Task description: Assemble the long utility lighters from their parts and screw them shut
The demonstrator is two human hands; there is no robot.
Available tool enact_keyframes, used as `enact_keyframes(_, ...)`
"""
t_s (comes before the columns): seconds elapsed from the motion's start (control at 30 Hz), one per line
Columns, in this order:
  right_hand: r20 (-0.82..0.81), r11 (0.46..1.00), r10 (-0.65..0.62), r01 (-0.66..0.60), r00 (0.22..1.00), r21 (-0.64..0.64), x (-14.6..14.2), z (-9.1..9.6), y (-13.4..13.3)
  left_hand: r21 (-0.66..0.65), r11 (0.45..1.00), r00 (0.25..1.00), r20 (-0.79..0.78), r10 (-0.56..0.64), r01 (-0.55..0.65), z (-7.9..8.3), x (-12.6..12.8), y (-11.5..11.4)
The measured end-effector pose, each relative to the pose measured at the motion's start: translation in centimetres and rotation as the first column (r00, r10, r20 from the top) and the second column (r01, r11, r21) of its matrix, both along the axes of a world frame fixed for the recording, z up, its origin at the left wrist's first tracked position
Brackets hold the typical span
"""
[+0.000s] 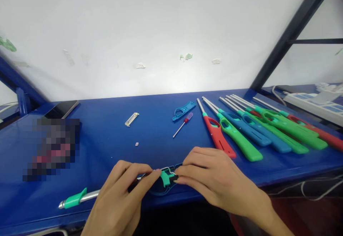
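Observation:
An opened blue gas lighter body [160, 193] lies at the table's front edge, with a green trigger [165, 179] and a thin white wire inside. My left hand [120, 189] is closed on its left part, thumb and index finger against the trigger. From the other side my right hand [214, 177] pinches at the right part, by the wire and a dark piece; its fingertips partly hide what they grip. Left of my left hand lies a metal tube [92, 195] with a green collar [72, 200]. A loose blue shell half [183, 111] rests farther back beside a screwdriver [184, 123].
Several red, green and blue gas lighters [242, 136] lie in a row at the right. A pale narrow part [132, 119] and a tiny white piece [136, 144] lie mid-table. A phone [60, 109] and a blurred-out item [53, 150] are at the left; a power strip [316, 105] stands right.

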State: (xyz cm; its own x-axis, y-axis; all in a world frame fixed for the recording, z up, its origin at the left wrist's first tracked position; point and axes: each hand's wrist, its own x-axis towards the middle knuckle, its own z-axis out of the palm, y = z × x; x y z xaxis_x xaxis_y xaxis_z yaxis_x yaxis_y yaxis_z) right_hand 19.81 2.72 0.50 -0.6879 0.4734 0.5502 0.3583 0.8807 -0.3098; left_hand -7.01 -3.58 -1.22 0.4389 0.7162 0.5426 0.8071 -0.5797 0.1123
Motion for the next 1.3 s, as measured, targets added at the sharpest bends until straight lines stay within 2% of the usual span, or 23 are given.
enact_keyframes(0.3, 0.000, 1.000, 0.009, -0.009, 1.000, -0.005, 0.0, 0.2, -0.1, -0.020, 0.999, 0.982, -0.180, -0.050, 0.047, 0.1, -1.0, -0.3)
enact_keyframes(0.47, 0.007, 1.000, 0.025, -0.025, 1.000, -0.004, 0.1, 0.3, -0.1, 0.030, 0.996, 0.962, -0.261, -0.073, 0.083, 0.5, -1.0, -0.5)
enact_keyframes(0.67, 0.019, 0.996, 0.008, -0.009, 1.000, 0.088, 0.1, 0.3, -0.2, 0.021, 1.000, 0.977, -0.211, -0.011, 0.016, 1.2, 0.6, -1.2)
enact_keyframes(0.93, 0.055, 0.988, 0.003, -0.011, 0.998, 0.154, 0.0, 0.4, -0.6, 0.036, 0.999, 0.979, -0.203, -0.004, 0.011, 1.2, 1.3, -1.4)
enact_keyframes(1.1, 0.070, 0.995, 0.005, -0.011, 0.998, 0.097, 0.2, 0.5, -0.5, 0.082, 0.996, 0.972, -0.236, -0.023, 0.043, 1.3, 1.1, -1.1)
enact_keyframes(1.3, 0.099, 0.997, -0.003, 0.010, 0.995, -0.073, 0.4, 0.7, -0.4, 0.186, 0.960, 0.896, -0.430, -0.112, 0.209, 2.4, 0.2, 0.0)
